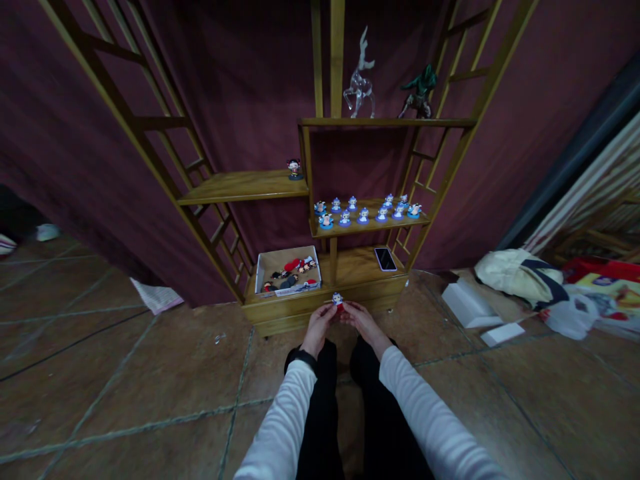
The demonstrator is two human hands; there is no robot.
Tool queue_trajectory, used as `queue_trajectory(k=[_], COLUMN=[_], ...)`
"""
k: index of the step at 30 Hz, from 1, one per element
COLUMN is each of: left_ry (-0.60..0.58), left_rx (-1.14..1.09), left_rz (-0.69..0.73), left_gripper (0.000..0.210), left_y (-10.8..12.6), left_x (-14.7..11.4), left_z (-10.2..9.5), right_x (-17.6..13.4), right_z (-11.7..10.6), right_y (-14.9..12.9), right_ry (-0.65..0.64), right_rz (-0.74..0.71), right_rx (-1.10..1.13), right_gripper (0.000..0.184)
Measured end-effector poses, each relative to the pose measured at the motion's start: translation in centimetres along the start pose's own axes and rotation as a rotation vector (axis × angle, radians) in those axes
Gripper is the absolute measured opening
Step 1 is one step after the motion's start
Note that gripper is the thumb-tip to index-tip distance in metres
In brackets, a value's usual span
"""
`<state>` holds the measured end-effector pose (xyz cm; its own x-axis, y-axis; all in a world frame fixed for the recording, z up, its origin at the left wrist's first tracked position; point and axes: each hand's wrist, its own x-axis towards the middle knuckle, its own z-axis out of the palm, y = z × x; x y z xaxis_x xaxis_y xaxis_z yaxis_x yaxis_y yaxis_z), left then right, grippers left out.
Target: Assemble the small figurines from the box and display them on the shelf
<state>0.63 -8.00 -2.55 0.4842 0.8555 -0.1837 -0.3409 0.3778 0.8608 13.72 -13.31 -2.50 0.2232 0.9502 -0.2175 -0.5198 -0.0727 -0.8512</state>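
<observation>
Both hands meet in front of the low drawer of the wooden shelf, holding one small figurine (pixel 337 299) with a pale head and a red lower part. My left hand (pixel 320 327) pinches it from the left, and my right hand (pixel 363 320) grips its right side. Just beyond them, a cardboard box (pixel 288 255) on the bottom shelf holds several loose red, black and grey figurine pieces. Several small blue-and-white figurines (pixel 363 215) stand in rows on the right middle shelf (pixel 373 229). A dark-haired figurine (pixel 294 169) stands alone on the left shelf (pixel 240 187).
A phone (pixel 385 259) lies on the bottom shelf at right. The top shelf carries a clear deer figure (pixel 359 83) and a green-cloaked figure (pixel 421 92). White boxes (pixel 470 303), a cloth bag (pixel 520 277) and a plastic bag (pixel 573 317) rest on the tiled floor at right.
</observation>
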Motion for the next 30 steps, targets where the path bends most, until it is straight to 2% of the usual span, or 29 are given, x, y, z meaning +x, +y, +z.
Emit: queue_trajectory(k=[17, 24, 30], left_ry=[0.021, 0.126, 0.138], left_rx=[-0.054, 0.037, 0.070], left_rz=[-0.061, 0.113, 0.146], left_gripper=[0.040, 0.040, 0.034], left_y=[0.2, -0.4, -0.5], left_x=[-0.3, 0.0, 0.2], left_z=[-0.1, -0.4, -0.6], right_x=[0.7, 0.9, 0.8], right_z=[0.1, -0.1, 0.1], right_y=[0.8, 1.3, 1.3], right_ry=[0.068, 0.165, 0.149], right_rz=[-0.238, -0.292, -0.314], right_rx=[-0.196, -0.333, -0.368], right_gripper=[0.032, 0.026, 0.020])
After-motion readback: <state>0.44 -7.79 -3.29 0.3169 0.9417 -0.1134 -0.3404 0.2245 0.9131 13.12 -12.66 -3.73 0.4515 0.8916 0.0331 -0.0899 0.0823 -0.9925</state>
